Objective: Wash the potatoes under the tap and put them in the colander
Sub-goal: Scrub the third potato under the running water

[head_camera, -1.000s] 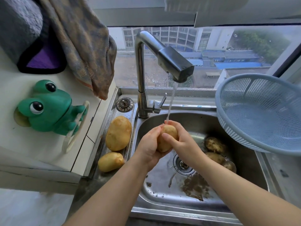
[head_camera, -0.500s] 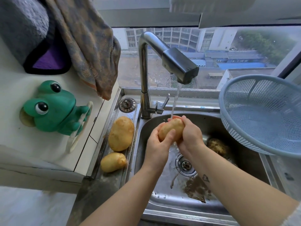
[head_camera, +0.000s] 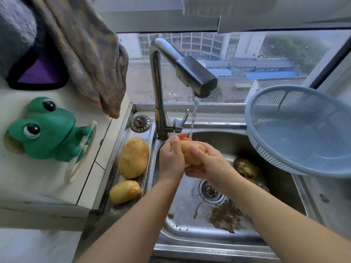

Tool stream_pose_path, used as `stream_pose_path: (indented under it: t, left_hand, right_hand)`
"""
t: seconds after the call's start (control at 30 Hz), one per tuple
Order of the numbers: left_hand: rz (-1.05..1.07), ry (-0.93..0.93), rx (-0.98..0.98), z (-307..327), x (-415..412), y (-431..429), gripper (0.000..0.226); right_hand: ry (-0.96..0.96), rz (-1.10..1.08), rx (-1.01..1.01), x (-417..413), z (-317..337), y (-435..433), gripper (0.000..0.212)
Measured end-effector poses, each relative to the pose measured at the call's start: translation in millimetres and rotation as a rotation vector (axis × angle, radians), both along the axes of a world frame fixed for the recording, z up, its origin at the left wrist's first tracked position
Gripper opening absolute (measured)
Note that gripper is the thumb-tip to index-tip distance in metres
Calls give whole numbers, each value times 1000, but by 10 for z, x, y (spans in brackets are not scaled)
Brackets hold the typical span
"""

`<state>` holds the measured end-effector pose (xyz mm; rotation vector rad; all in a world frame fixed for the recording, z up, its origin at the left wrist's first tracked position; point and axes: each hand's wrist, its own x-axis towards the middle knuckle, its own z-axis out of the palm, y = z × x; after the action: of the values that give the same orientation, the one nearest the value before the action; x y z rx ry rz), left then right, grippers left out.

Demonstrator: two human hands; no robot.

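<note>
1. The left hand and right hand grasp one wet yellow-brown potato, held in the stream from the chrome tap, above the steel sink.
2. A pale blue plastic mesh colander sits tilted at the sink's right edge.
3. Left ledge: two clean potatoes. In the basin, a muddy potato.

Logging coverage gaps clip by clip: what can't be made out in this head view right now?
Head view:
- Held potato: mostly wrapped by left hand and right hand; its underside is hidden.
- Dirty potatoes in the sink: right forearm covers some; count unclear.
- Colander: cut off by the right edge; its support is out of sight.
</note>
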<state>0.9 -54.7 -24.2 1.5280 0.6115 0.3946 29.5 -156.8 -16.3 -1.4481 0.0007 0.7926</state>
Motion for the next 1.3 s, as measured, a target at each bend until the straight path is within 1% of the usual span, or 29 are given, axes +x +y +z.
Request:
stream_pose_path:
  t: [0.07, 0.13, 0.17, 0.2, 0.23, 0.3, 0.33, 0.37, 0.47, 0.53, 0.57, 0.63, 0.67, 0.77, 0.83, 0.9, 0.93, 0.97, 1.0, 1.07, 1.2, 1.27, 1.3]
  left_hand:
    - [-69, -29, -81, 11, 26, -11, 30]
    - [-180, -54, -172, 1, 8, -38, 26]
    - [-238, -66, -188, -16, -15, -52, 24]
    - [-293, -77, -174, -45, -42, -62, 25]
    - [-349, -85, -136, -69, -73, -71, 30]
    - [-421, -83, -34, -124, -102, -75, 48]
    - [-416, -78, 0, -137, -106, -76, 53]
    - [-372, -73, 2, -147, -92, -75, 50]
    - [-132, -48, -95, -87, 8, -79, 20]
    - [-11, -29, -135, -53, 88, -89, 7]
    - [23, -21, -161, -33, 121, -96, 5]
    - [64, 6, -251, -31, 175, -95, 22]
    - [80, 15, -319, -16, 197, -87, 26]
    - [123, 62, -579, 10, 267, -49, 30]
    - [150, 120, -755, 18, 295, -14, 28]
    - [150, 166, -872, 11, 296, 0, 28]
    - [136, 159, -907, 17, 289, -4, 29]
    - [116, 133, -929, 18, 285, -18, 29]
    - [87, 109, -926, 26, 273, -39, 31]
    - [4, 80, -860, 33, 227, -71, 30]
    - [-231, 15, -743, 30, 85, -52, 32]
    - [-297, -2, -732, 44, 53, -5, 31]
    - [-300, -6, -736, 46, 55, 15, 30]
  right_hand:
    - [57, -102, 23, 11, -9, 22, 29]
    - [196, -220, 59, 36, -39, 22, 33]
    - [288, -266, 86, 48, -50, 12, 36]
    - [372, -291, 108, 55, -54, -2, 41]
    - [444, -300, 126, 55, -64, -9, 47]
    - [516, -291, 148, 27, -79, -5, 57]
    - [503, -284, 144, 9, -78, 7, 58]
    - [469, -277, 128, -9, -69, 28, 57]
    - [320, -241, 76, -51, -2, 99, 49]
    - [171, -185, 32, -58, 2, 124, 45]
    - [72, -159, -10, -59, -9, 130, 42]
    - [-120, -122, -114, -68, -16, 120, 36]
    - [-218, -97, -171, -66, -22, 106, 33]
    - [-528, 27, -319, -44, -70, 40, 29]
    - [-630, 111, -391, -23, -94, 8, 38]
    - [-682, 167, -449, -20, -72, -6, 54]
    - [-689, 171, -459, -14, -61, -15, 57]
    - [-663, 161, -445, 6, -62, -27, 55]
    - [-603, 140, -398, 31, -62, -37, 49]
    - [-457, 90, -281, 67, -67, -57, 44]
    - [-295, 41, -140, 121, -112, -89, 43]
    - [-306, 83, -104, 123, -97, -111, 49]
    - [-351, 125, -133, 120, -90, -125, 57]
